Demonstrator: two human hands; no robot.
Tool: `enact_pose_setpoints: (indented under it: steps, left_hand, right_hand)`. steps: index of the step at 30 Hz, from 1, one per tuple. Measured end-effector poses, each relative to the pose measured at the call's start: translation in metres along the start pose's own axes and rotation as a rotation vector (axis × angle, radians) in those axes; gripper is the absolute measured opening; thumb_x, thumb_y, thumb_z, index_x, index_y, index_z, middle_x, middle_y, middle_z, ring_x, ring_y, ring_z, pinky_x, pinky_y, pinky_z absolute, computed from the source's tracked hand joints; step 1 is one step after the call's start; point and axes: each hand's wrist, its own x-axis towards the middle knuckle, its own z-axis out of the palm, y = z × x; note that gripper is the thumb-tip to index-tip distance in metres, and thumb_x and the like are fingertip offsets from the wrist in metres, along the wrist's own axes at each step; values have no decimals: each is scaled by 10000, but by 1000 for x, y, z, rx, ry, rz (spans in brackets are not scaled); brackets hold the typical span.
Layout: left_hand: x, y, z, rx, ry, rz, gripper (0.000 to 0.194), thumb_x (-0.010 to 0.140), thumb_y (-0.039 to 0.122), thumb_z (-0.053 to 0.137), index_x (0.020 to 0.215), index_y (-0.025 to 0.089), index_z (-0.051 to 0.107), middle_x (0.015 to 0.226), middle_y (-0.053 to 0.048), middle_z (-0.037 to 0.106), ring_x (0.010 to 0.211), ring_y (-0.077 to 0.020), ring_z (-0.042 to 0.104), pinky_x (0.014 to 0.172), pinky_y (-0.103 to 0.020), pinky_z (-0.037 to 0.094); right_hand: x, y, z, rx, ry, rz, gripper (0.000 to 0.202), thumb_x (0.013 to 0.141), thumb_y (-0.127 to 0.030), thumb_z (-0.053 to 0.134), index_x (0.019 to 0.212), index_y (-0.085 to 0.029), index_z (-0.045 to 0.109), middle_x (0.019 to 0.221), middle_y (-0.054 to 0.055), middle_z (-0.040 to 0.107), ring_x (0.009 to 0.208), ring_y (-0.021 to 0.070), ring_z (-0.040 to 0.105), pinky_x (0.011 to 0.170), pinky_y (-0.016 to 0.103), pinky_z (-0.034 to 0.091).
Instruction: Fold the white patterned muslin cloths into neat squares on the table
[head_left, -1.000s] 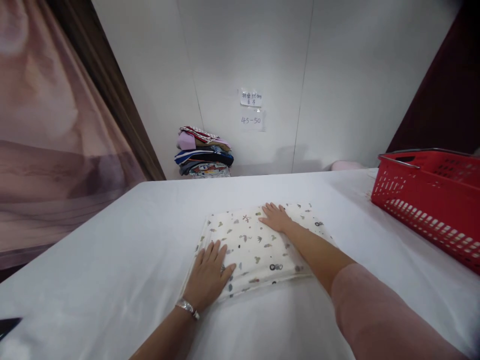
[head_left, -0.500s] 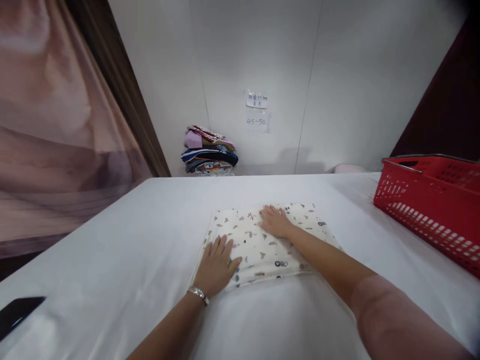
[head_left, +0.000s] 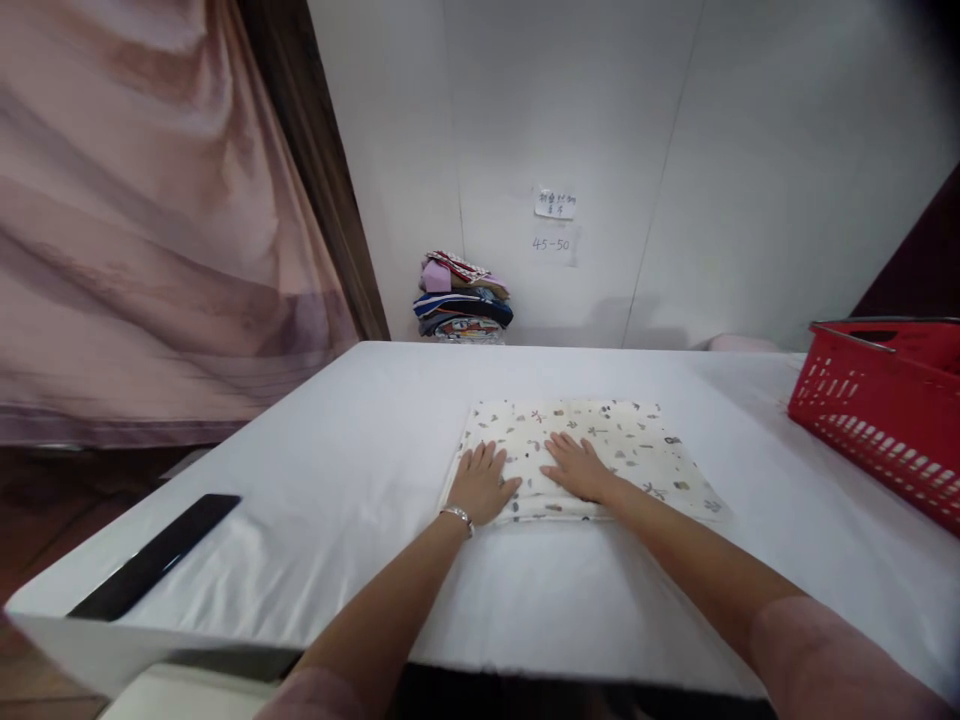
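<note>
A cream cloth (head_left: 637, 455) with small printed figures lies folded into a flat rectangle on the white-covered table (head_left: 337, 430). My left hand (head_left: 480, 485), with a silver bracelet at the wrist, rests palm down on the cloth's left front part, fingers spread. Flat on the middle of the cloth, nearer its front edge, is my right hand (head_left: 577, 467), its fingers also apart. Neither hand grips anything.
A red basket (head_left: 877, 410) stands at the table's right side. Folded fabrics (head_left: 465, 300) are stacked beyond the back edge. A long black object (head_left: 154, 560) lies at the front left. Pink curtains (head_left: 150, 220) hang at the left.
The view has shifted, showing more of the table's front and left. My right hand has slid over the cloth toward its front edge; my left hand stays on the left part.
</note>
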Motion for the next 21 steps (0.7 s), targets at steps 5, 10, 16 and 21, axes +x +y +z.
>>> enact_pose_setpoints:
  steps: [5, 10, 16, 21]
  left_hand:
    - [2, -1, 3, -67, -22, -11, 652, 841, 591, 300, 1342, 180, 372, 1451, -115, 272, 1347, -273, 191, 1089, -460, 141]
    - [2, 0, -1, -263, 60, -1, 557, 823, 545, 413, 1252, 196, 482, 1404, -100, 368, 1313, -260, 276, 1078, -451, 200]
    - [-27, -32, -24, -570, 527, -351, 268, 847, 316, 436, 960, 200, 649, 1062, -61, 634, 1006, -176, 551, 906, -321, 412]
    - [-57, -58, -35, -628, 341, -622, 214, 799, 311, 475, 776, 212, 663, 840, -15, 673, 788, -144, 589, 713, -239, 423]
  right_hand:
    - [-21, -3, 2, 18, 35, 32, 735, 833, -669, 141, 1416, -231, 234, 1499, 49, 88, 1369, 248, 46, 1074, 499, 63]
    - [-37, 7, -4, 41, 5, 97, 686, 852, -624, 163, 1409, -236, 258, 1494, 39, 128, 1365, 258, 88, 1075, 483, 139]
    - [-82, 101, -9, -181, 205, 297, 493, 870, -464, 262, 1278, -267, 457, 1370, 89, 407, 1277, 324, 305, 964, 533, 327]
    - [-122, 162, 10, -201, 231, 465, 495, 851, -466, 286, 1271, -266, 455, 1343, 83, 437, 1243, 299, 364, 928, 466, 398]
